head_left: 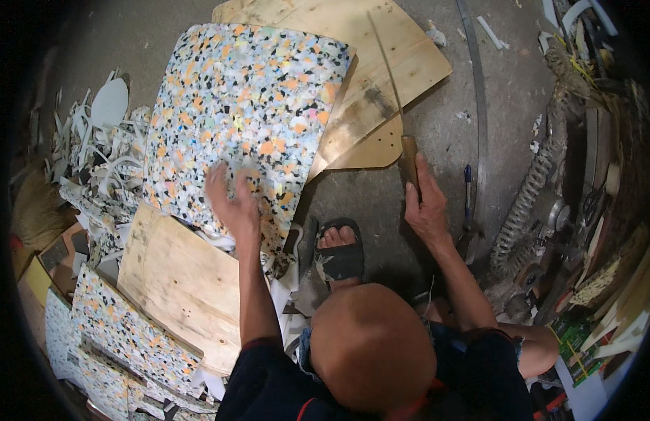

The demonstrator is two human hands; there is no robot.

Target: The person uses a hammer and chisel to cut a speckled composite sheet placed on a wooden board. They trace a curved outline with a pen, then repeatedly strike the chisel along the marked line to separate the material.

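A large speckled foam sheet (248, 105), white with orange, black and blue flecks, lies in front of me over curved plywood boards (402, 42). Over its near part is my left hand (234, 203), fingers spread and slightly blurred, holding nothing. Whether it touches the foam I cannot tell. My right hand (427, 203) is wrapped round the wooden handle of a long, thin-bladed knife (409, 154). The blade points away from me, above the plywood to the right of the foam.
White foam offcuts (107, 168) are heaped at left, beside a straw broom (37, 210). Nearer lie a plywood panel (184, 281) and more speckled foam pieces (121, 316). On the right are a metal strip (479, 119), a blue pen (468, 186) and a coil spring (528, 196).
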